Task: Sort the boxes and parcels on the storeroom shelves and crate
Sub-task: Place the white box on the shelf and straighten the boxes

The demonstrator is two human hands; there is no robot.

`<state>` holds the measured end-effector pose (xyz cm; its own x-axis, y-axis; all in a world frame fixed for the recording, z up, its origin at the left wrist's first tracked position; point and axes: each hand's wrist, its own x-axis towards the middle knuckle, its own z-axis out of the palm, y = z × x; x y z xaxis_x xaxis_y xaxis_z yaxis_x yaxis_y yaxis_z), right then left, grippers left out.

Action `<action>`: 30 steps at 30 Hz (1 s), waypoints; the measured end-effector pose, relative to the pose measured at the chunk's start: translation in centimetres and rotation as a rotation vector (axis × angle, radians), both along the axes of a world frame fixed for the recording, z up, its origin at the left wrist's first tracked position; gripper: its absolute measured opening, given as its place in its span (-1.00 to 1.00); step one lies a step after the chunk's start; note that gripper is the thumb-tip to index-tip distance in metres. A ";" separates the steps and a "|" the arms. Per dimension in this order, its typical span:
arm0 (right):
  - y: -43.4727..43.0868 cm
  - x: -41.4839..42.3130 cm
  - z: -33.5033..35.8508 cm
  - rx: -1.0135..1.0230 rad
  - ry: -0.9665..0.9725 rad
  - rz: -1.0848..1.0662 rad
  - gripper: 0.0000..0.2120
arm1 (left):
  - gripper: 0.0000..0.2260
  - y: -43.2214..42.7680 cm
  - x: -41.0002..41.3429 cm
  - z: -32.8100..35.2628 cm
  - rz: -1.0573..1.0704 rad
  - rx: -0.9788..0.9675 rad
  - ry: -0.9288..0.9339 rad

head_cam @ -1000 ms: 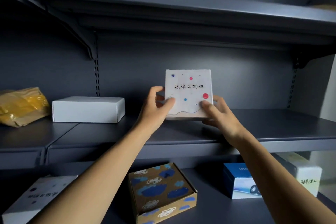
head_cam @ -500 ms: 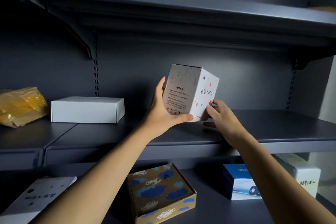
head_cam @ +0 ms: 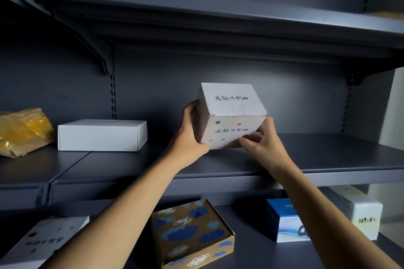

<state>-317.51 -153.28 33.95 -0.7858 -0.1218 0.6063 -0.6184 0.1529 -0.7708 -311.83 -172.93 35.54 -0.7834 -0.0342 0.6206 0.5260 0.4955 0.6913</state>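
A white cube box with coloured dots and black writing [head_cam: 229, 116] is held just above the middle shelf [head_cam: 328, 157], tilted so its top face shows. My left hand [head_cam: 188, 135] grips its left side, thumb on the front lower corner. My right hand [head_cam: 264, 142] holds its lower right corner with fingertips on the front face. On the same shelf to the left sit a flat white box [head_cam: 100, 135] and a yellow taped parcel [head_cam: 21, 131].
The lower shelf carries a brown box with blue cloud prints [head_cam: 192, 233], a blue and white box [head_cam: 286, 220], a white box with handwritten numbers [head_cam: 365, 218] and another white dotted box [head_cam: 43, 240] at far left. An upper shelf [head_cam: 218, 11] hangs overhead.
The dotted box has been turned in both hands: first its front face showed, then a side with small print, now its top and front. It stays above the middle shelf.
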 end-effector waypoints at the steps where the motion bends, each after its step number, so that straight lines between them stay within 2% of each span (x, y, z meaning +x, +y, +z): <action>1: 0.0 0.1 0.0 0.015 0.013 0.016 -0.59 | -0.19 0.0 0.0 0.0 0.003 -0.002 0.010; 6: -0.2 1.0 0.3 0.175 0.101 -0.022 -0.55 | -0.24 -0.2 -0.5 -0.2 0.042 0.039 0.011; 16: 0.0 1.2 0.3 0.149 0.089 0.033 -0.61 | -0.31 -0.2 -0.9 -0.1 0.078 0.066 0.043; 19: -0.2 1.2 0.5 0.044 0.066 0.095 -0.70 | -0.48 0.0 -0.7 0.2 0.080 0.126 0.040; 21: -0.2 1.3 0.7 -0.020 0.037 0.116 -0.77 | -0.69 0.2 -0.7 0.2 0.087 0.203 0.061; 23: -0.1 1.3 0.7 0.011 0.029 0.108 -0.77 | -0.88 0.3 -0.6 0.3 0.118 0.253 0.053; 30: 0.1 1.1 0.4 0.016 0.040 0.153 -0.76 | -0.81 -0.1 -1.0 0.5 0.142 0.332 0.012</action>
